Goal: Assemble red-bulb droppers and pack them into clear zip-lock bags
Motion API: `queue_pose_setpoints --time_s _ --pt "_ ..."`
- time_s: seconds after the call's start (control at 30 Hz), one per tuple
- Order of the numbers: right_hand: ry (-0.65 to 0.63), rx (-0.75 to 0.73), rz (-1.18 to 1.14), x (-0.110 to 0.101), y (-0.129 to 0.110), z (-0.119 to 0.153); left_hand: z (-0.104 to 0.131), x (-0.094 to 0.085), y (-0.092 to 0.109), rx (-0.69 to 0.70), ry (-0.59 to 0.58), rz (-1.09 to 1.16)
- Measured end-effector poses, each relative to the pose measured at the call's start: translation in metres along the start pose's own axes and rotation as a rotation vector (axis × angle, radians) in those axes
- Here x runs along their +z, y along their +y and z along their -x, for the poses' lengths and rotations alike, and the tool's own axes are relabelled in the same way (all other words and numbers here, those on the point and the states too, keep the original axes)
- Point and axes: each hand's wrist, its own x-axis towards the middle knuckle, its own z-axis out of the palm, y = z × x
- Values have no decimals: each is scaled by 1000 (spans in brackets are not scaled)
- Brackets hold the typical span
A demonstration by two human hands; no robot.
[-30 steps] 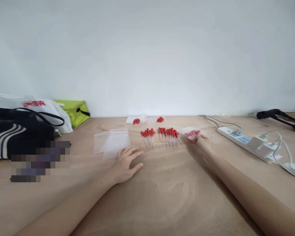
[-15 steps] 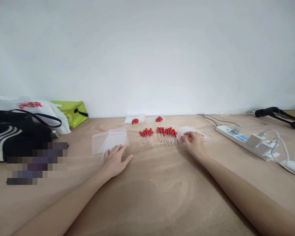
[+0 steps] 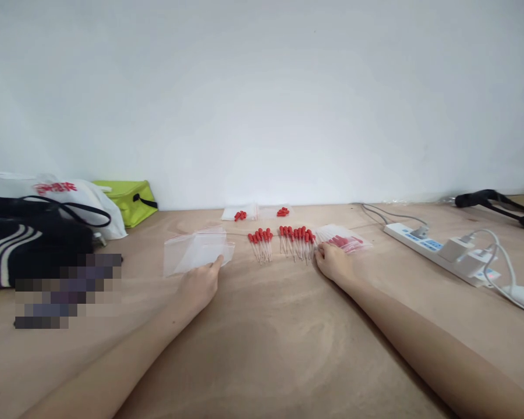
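My left hand (image 3: pixel 201 284) is at the near right edge of a stack of clear zip-lock bags (image 3: pixel 181 256). Its index finger reaches over the top bag's corner and the thumb is out of sight; the hand seems to pinch that edge. My right hand (image 3: pixel 334 262) rests with curled fingers at the near left corner of a filled zip-lock bag (image 3: pixel 343 240), which has red-bulbed droppers inside. What those fingers hold, if anything, is hidden. Between the hands lie two groups of droppers, a left group (image 3: pixel 261 237) and a right group (image 3: pixel 296 235), red bulbs pointing away.
Two small bags with red bulbs (image 3: pixel 240 216) (image 3: pixel 282 212) lie by the wall. A white power strip (image 3: pixel 432 250) with plugged-in chargers is at right, black headgear (image 3: pixel 493 203) behind it. At left are a dark striped cloth bag (image 3: pixel 35 238), a white plastic bag (image 3: pixel 100 203) and a lime-green bag (image 3: pixel 128 201).
My left hand has gone from spread flat to fingers drawn in, and the top bag's edge has shifted right. My right hand has moved toward me and left, uncovering the filled bag.
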Motion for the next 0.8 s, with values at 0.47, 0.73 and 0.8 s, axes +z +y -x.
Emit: queue_pose_setpoints --time_s 0.47,0.73,0.8 --pt "-37 -29 -33 -6 -8 -15 19 -22 27 620 -228 561" --pt "-28 10 -37 -4 -12 -24 18 -23 22 668 -245 628" --pt "-20 13 -35 -6 -11 -23 21 -23 23 665 -174 590"
